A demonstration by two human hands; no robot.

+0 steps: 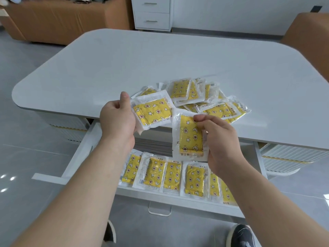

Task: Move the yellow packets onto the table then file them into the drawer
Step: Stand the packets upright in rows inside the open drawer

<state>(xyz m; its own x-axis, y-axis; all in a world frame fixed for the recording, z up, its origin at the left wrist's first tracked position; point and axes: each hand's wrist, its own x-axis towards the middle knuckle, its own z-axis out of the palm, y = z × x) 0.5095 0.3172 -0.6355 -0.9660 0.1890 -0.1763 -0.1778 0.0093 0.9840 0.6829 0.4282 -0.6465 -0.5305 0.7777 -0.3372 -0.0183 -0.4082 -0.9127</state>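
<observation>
Yellow packets sealed in clear, crinkly film, printed with stars, moons and small flowers, look partly filed: a loose pile point(210, 102) lies on the counter point(160, 56) just behind the open drawer point(83, 145), and a row point(170, 175) lies side by side, slightly overlapping, along the drawer's front. The left hand point(117, 120) is clamped on a sideways packet point(151, 111) by its clear border, held above the drawer's back edge. The right hand point(219, 139) pinches an upright packet point(190, 138) along its top and right side, hanging over the drawer just behind the row. To do this step well, I would lower the upright packet straight down next to the row, turned the same way as its neighbours, and release it only once it rests. The film looks slippery, so gripping the border seems safest.
</observation>
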